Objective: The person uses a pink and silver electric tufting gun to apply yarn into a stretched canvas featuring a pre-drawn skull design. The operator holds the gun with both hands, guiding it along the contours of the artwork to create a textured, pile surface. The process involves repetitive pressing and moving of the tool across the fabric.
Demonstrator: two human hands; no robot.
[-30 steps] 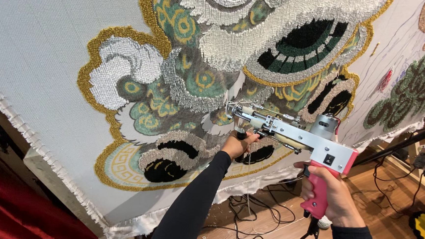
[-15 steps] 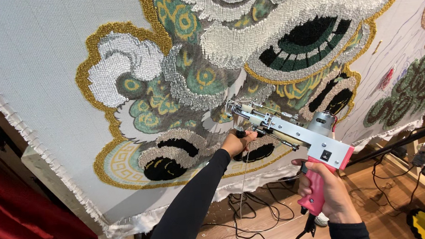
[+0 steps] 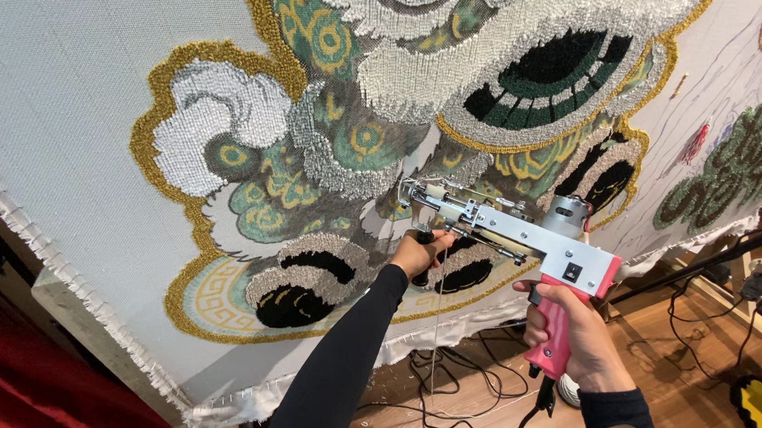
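Two hands are seen, both closed on one tufting gun (image 3: 523, 232). The left hand (image 3: 419, 254) is wrapped around the dark front grip beneath the gun's nose, knuckles turned toward the cloth, at the end of a long black sleeve (image 3: 337, 366) that rises from the lower middle of the view with the arm nearly straight. The right hand (image 3: 574, 343) is clenched around the pink rear handle (image 3: 554, 336), thumb side up, the wrist bent back and a black cuff shown at the bottom edge. The gun is held tilted, its silver body sloping down from upper left to lower right, and its needle end is set against or just at one stretched white backing cloth (image 3: 67, 119); actual contact cannot be told. One large tufted design (image 3: 408, 80) in gold, green, white and black is carried by that cloth, and the needle end lies near its lower middle, above two black tufted patches (image 3: 294, 303). One thin strand of yarn (image 3: 433, 343) is seen hanging straight down below the left hand. Several black cables (image 3: 444, 386) are spread on the wooden floor (image 3: 673, 372) under the cloth. One red drape (image 3: 30, 385) is seen at the lower left.
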